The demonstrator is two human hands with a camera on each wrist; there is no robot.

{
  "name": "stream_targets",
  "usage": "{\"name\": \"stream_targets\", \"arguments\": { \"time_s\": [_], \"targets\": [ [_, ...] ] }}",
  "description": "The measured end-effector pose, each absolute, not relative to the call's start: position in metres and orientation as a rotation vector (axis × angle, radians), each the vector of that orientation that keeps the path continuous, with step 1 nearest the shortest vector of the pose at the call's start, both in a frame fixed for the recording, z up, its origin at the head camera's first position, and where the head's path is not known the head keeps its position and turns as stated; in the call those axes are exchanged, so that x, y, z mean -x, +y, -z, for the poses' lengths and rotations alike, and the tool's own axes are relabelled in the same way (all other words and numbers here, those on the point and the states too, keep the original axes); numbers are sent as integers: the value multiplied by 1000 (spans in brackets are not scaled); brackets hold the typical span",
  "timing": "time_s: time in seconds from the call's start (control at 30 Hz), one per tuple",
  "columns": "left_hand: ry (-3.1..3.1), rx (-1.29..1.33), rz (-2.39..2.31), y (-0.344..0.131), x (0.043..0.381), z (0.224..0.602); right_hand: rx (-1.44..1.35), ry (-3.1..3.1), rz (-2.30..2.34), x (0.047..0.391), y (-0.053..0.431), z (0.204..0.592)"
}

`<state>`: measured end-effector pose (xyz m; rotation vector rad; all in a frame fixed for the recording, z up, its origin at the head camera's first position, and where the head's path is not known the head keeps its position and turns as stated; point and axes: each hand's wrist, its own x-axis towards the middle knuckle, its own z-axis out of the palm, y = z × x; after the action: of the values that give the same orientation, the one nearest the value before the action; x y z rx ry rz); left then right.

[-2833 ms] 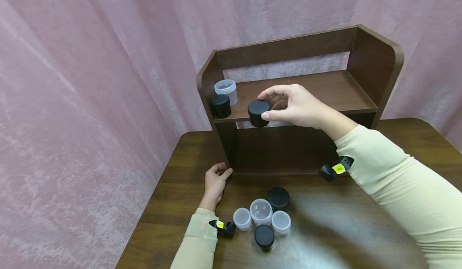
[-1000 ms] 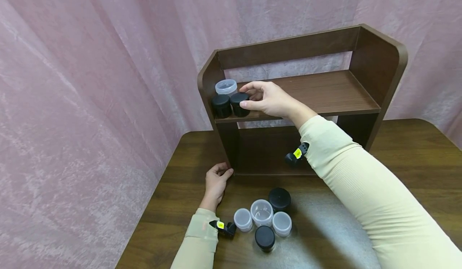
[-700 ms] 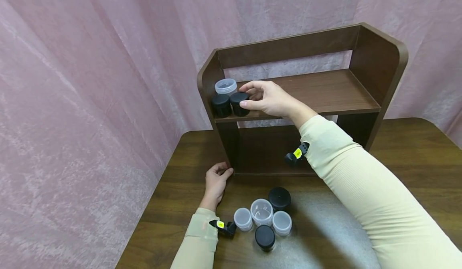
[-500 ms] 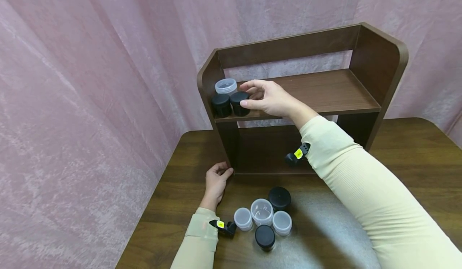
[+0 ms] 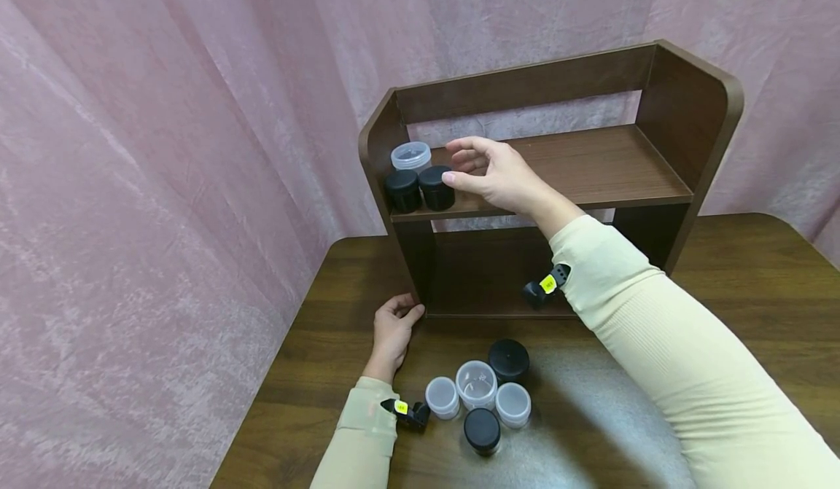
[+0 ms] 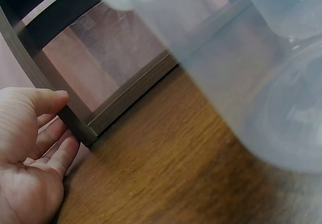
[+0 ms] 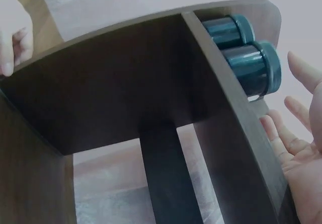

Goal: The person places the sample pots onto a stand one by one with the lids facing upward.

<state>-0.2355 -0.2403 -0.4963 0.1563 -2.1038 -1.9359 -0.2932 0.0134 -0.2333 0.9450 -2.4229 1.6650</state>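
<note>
In the head view my right hand point(image 5: 502, 175) is beside a small black jar point(image 5: 437, 189) at the front left of the upper shelf. Its fingers are spread and hold nothing; the right wrist view shows a gap between the thumb and that jar point(image 7: 254, 69). Another black jar point(image 5: 402, 192) stands to the left, and a clear lidded jar point(image 5: 411, 157) is behind them. Low down, my left hand point(image 5: 394, 332) grips the bottom front corner of the brown desk shelf point(image 5: 689, 110), thumb and fingers on its side panel point(image 6: 43, 73).
Before the shelf, on the wooden table point(image 5: 295, 372), a cluster of jars stands close together: a large clear jar point(image 5: 475, 385), two smaller clear ones point(image 5: 442, 397), and two with black lids point(image 5: 482, 431). A pink curtain point(image 5: 197, 183) hangs behind.
My right hand carried the black jar left onto the upper shelf beside the other black jar, then let go and drew slightly up and right. The left hand stayed in place.
</note>
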Motion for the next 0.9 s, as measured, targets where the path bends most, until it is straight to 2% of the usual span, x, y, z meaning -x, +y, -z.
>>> {"name": "stream_targets", "arguments": {
  "time_s": [0.2, 0.37, 0.6, 0.77, 0.9],
  "targets": [
    [-2115, -172, 1934, -240, 236, 500, -973, -2343, -1750, 276, 21, 240],
    [-2122, -165, 1966, -240, 237, 501, -1118, -2264, -1743, 248, 35, 255],
    [-2124, -165, 1947, -241, 234, 497, -1351, -2326, -1629, 207, 53, 316],
    [-2147, -154, 1946, -236, 219, 475, -1340, -2340, -1596, 192, 71, 363],
    [-2150, -151, 1953, -234, 216, 470, -1293, -2342, -1576, 183, 88, 385]
  ]
}}
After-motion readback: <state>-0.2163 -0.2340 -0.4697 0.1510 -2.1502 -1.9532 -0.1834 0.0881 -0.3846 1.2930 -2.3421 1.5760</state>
